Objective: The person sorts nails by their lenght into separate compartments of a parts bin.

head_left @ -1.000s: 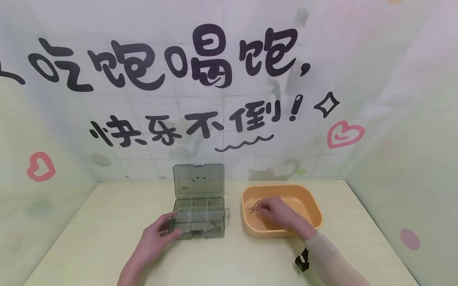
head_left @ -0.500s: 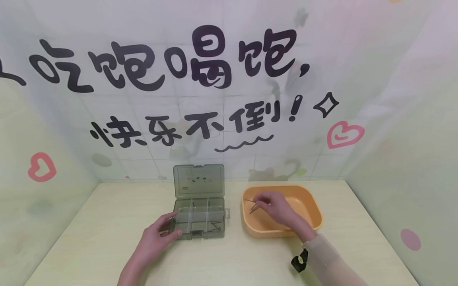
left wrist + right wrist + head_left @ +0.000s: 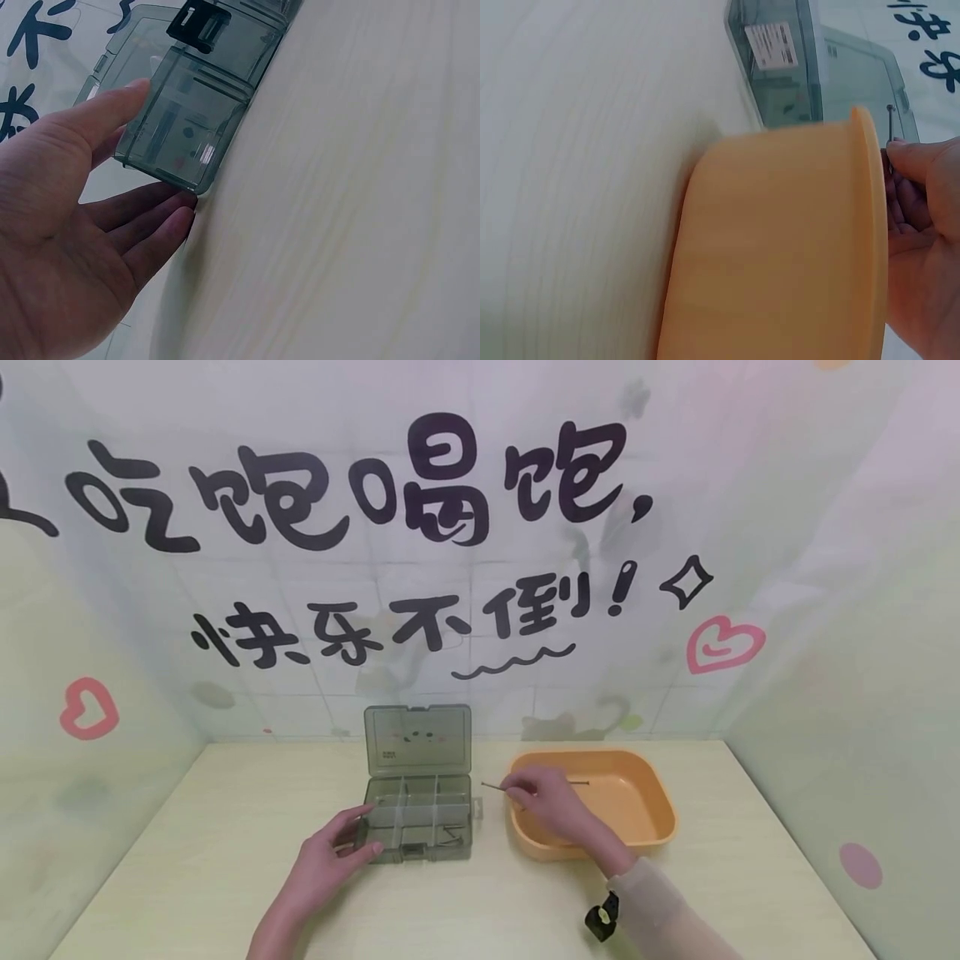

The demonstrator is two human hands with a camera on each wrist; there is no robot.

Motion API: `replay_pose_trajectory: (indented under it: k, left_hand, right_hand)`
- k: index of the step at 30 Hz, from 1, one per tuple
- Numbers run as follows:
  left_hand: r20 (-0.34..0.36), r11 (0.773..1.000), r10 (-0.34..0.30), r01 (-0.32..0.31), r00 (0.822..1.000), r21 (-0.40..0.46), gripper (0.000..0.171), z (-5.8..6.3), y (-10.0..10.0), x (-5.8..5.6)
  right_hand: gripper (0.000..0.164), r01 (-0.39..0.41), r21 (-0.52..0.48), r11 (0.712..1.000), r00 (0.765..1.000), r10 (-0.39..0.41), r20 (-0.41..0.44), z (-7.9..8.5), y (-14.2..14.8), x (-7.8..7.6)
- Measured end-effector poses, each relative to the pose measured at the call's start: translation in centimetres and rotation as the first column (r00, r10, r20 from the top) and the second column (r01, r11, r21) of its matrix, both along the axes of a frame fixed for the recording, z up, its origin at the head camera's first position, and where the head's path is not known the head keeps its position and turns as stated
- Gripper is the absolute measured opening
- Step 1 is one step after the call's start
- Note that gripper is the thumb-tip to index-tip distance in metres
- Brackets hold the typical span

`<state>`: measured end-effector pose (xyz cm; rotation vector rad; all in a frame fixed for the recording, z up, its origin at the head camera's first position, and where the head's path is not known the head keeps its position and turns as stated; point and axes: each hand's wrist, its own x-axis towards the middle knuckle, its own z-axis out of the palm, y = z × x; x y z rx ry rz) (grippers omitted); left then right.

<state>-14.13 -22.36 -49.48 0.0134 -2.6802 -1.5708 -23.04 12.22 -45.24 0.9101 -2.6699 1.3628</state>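
My right hand [image 3: 551, 797] pinches a thin nail [image 3: 491, 787] between thumb and fingertips, over the left rim of the orange tray [image 3: 633, 806]. The nail's small round head points left, toward the box; in the right wrist view the nail [image 3: 890, 124] sticks out past the thumb. One more nail [image 3: 580, 783] shows in the tray behind the hand. My left hand [image 3: 326, 864] holds the grey clear divided box [image 3: 420, 815] at its left front corner, thumb on the front and fingers along the side. Several nails [image 3: 450, 837] lie in its front right compartment.
The box's lid [image 3: 417, 743] stands open at the back, near the printed wall [image 3: 480, 693]. A small gap of light wood table [image 3: 491, 843] separates box and tray. A black device [image 3: 602, 918] is strapped at the right wrist.
My right hand has lifted a nail from the tray and moved left with it, to the tray's left rim. My left hand and the box stay in place.
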Motion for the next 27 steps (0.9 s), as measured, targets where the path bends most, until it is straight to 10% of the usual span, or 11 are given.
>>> replay_pose_trajectory:
  k: [27]
  left_hand:
    - [0.000, 1.000, -0.002, 0.002, 1.000, 0.014, 0.064, -0.1, 0.0, 0.0]
  right_hand:
    - [0.011, 0.013, 0.061, 0.998, 0.997, -0.009, -0.073, -0.8, -9.3, 2.7]
